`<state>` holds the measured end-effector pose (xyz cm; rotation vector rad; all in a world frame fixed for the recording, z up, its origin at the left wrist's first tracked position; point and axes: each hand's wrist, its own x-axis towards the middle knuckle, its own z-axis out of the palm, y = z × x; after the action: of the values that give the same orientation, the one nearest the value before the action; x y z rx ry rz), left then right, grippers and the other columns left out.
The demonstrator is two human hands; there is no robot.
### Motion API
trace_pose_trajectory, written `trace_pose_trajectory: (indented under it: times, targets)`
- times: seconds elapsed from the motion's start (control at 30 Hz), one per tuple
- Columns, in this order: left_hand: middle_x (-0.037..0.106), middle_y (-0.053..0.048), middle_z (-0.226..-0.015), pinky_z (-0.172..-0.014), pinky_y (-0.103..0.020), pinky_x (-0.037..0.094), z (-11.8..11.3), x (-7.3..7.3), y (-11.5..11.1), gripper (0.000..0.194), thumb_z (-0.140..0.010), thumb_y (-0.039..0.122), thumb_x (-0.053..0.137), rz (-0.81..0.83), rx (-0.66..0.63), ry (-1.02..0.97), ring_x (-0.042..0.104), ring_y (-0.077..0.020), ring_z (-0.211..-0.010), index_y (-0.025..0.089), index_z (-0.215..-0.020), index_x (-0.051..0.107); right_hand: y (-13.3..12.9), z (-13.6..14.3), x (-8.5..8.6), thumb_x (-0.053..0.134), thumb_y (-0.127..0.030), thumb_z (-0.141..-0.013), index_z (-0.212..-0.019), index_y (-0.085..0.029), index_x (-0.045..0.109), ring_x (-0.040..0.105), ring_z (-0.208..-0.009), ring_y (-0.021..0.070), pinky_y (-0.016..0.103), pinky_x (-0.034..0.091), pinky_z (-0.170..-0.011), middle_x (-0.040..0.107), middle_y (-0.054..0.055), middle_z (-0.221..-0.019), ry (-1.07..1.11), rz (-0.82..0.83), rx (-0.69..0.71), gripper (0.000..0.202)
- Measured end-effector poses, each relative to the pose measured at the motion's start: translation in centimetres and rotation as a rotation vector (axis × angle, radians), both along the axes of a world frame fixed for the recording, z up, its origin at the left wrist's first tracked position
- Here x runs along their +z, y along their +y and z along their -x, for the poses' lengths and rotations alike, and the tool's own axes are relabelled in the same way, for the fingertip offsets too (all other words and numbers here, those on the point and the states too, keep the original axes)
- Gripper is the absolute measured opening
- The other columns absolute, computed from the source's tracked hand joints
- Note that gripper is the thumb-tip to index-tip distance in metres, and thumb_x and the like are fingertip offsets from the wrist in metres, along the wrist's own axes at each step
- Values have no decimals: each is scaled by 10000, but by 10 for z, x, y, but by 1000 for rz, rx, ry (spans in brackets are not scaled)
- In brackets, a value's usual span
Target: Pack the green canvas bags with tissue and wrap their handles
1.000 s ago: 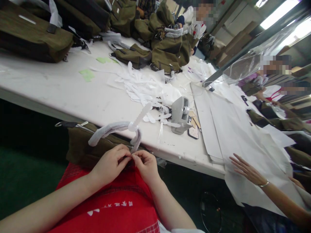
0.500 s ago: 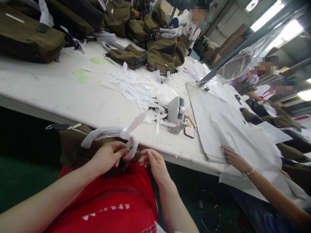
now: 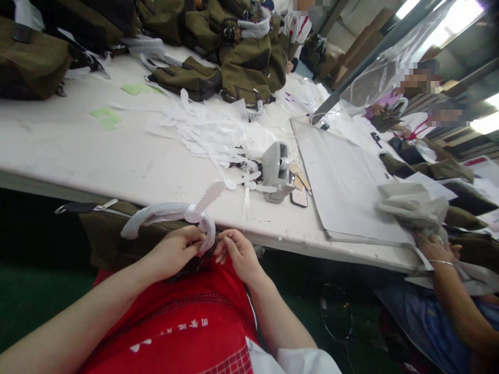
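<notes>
An olive bag (image 3: 113, 234) with a zipper lies on my lap against the table edge. Its handle (image 3: 156, 214) is wrapped in white paper, and a white serrated strip (image 3: 212, 197) sticks up from it. My left hand (image 3: 175, 252) pinches the right end of the wrapped handle. Beside it, my right hand (image 3: 237, 254) has its fingers curled together near the handle's end; whatever they hold is too small to make out.
On the white table (image 3: 128, 171) are loose white strips (image 3: 210, 130), a grey tape dispenser (image 3: 277, 171), a phone (image 3: 299, 196) and piled olive bags (image 3: 245, 62). At the right, a co-worker's hand (image 3: 436, 252) holds crumpled paper (image 3: 415, 202).
The view has shifted slightly. My right hand has moved a little left and up, close to the handle. The co-worker's hands have gathered the large paper sheet and pulled it right.
</notes>
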<state>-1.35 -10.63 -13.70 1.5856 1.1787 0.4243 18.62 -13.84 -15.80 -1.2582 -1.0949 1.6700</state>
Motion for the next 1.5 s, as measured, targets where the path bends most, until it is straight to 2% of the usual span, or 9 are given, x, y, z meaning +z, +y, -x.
trace_pose_trajectory:
  times: [0.07, 0.13, 0.27, 0.47, 0.67, 0.83, 1.1, 1.27, 1.5]
  targets:
    - [707, -16, -782, -775, -298, 454, -1, 0, 3, 224, -786, 266, 474, 69, -51, -35, 613, -200, -753, 200, -724, 678, -2, -2, 0, 510, -532, -929, -953, -186, 552, 602, -506, 98, 203, 481, -482, 645, -19, -656, -52, -26, 24, 349]
    - [698, -14, -733, -738, -292, 459, -2, 0, 4, 213, -777, 300, 509, 217, -81, -92, 608, -200, -722, 194, -698, 676, -6, -4, 0, 471, -535, -952, -938, -177, 575, 617, -537, 105, 217, 508, -516, 653, -4, -678, -102, -62, 77, 373]
    - [657, -24, -688, -666, -287, 437, -5, -3, 6, 175, -667, 309, 609, 461, -76, -101, 573, -201, -697, 161, -708, 693, -11, -6, 2, 413, -477, -995, -920, -179, 637, 651, -616, 116, 230, 537, -594, 682, 13, -747, -218, -131, 212, 381]
    - [567, -4, -664, -659, -274, 387, -6, -1, 3, 152, -617, 316, 606, 499, -23, -175, 485, -160, -677, 165, -626, 611, -7, -11, 15, 479, -287, -982, -887, -201, 723, 662, -749, 129, 232, 506, -746, 713, 5, -805, -490, -390, 311, 275]
    - [501, 21, -624, -631, -273, 364, -6, 4, 2, 144, -648, 307, 602, 485, -52, -242, 434, -133, -624, 174, -628, 554, -4, -15, 14, 485, -316, -985, -932, -207, 719, 656, -825, 145, 244, 495, -794, 725, 16, -874, -483, -481, 418, 263]
    - [537, 9, -652, -658, -290, 391, -4, 6, 2, 119, -644, 291, 581, 461, -76, -237, 474, -144, -646, 176, -664, 557, -3, -13, 14, 484, -301, -985, -893, -198, 719, 655, -808, 143, 245, 494, -784, 723, 16, -858, -511, -458, 428, 272]
    - [544, -3, -711, -700, -296, 393, -1, -2, 3, 148, -667, 296, 582, 492, -160, -246, 486, -147, -702, 156, -713, 573, 2, -12, 12, 498, -295, -980, -854, -162, 710, 640, -751, 136, 225, 481, -734, 710, 28, -798, -411, -468, 471, 280]
    - [521, 4, -687, -655, -285, 366, -2, -2, 3, 157, -654, 297, 604, 517, -125, -282, 455, -136, -671, 150, -689, 560, 3, -12, 13, 487, -308, -988, -858, -169, 701, 635, -762, 136, 227, 475, -743, 698, 24, -804, -445, -470, 518, 286]
    - [524, 10, -678, -636, -283, 350, 1, -2, 1, 157, -679, 294, 621, 518, -98, -357, 443, -129, -649, 147, -705, 569, 2, -10, 14, 461, -281, -997, -870, -165, 687, 649, -768, 133, 226, 484, -747, 705, 27, -819, -412, -424, 471, 284]
